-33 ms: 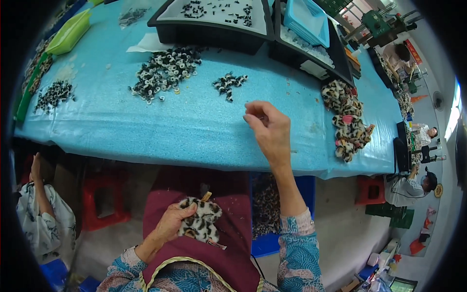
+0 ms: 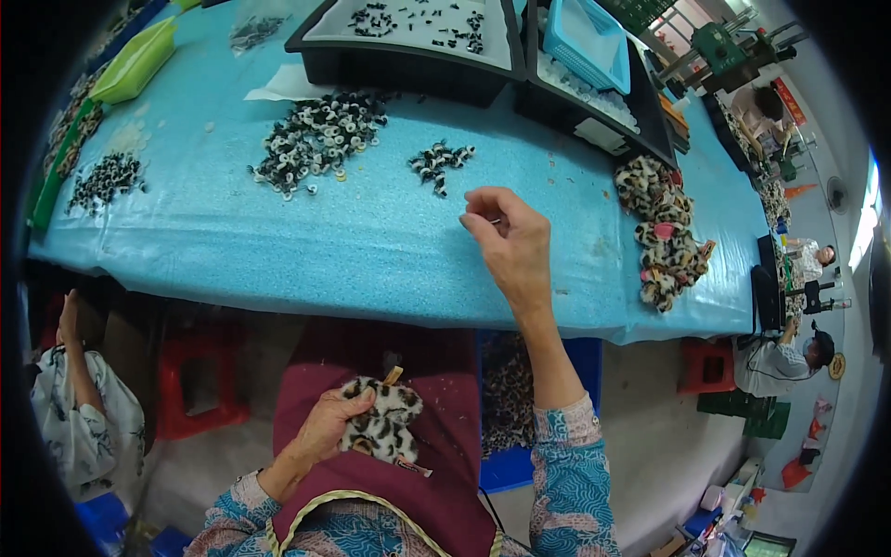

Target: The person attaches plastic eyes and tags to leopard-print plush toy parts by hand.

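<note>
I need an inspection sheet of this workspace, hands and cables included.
Surface: blue table cover, creased in places.
Work pieces: leopard-print plush piece against the maroon apron; plush pile at right; black-and-white ring pile.
Clutter: white sheet beside the black tray.
Hands: left hand grips the plush piece; right hand over the cover, curled, contents unclear.
Cables: thin dark cord beside the apron.
Surroundings: red stools; co-workers both sides.

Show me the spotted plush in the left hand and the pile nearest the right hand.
Spotted plush (image 2: 382, 425): head view, middle of its furry side.
Pile of small parts (image 2: 436, 166): head view, middle of the heap.
</note>
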`<action>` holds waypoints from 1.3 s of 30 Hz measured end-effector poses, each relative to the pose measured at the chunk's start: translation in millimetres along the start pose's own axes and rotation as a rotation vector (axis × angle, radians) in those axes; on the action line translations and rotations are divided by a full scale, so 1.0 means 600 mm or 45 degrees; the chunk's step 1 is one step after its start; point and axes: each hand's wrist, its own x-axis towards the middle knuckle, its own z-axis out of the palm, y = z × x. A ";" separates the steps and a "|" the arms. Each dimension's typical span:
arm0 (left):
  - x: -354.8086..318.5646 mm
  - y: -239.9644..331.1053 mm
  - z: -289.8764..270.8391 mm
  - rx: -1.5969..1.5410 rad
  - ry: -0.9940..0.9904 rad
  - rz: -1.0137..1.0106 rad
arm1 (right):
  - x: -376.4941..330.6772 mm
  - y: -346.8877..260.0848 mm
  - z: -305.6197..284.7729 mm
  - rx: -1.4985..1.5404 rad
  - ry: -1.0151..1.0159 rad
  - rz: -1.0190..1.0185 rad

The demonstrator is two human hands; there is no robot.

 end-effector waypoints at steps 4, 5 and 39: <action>-0.016 0.013 0.012 -0.160 0.051 -0.018 | 0.020 0.007 0.039 -0.570 -0.029 -0.061; -0.017 0.012 0.009 -0.174 0.040 -0.020 | 0.024 0.010 0.047 -0.573 -0.031 -0.065; -0.001 0.006 0.004 -0.596 0.034 -0.040 | -0.168 -0.075 0.004 0.842 -0.435 0.689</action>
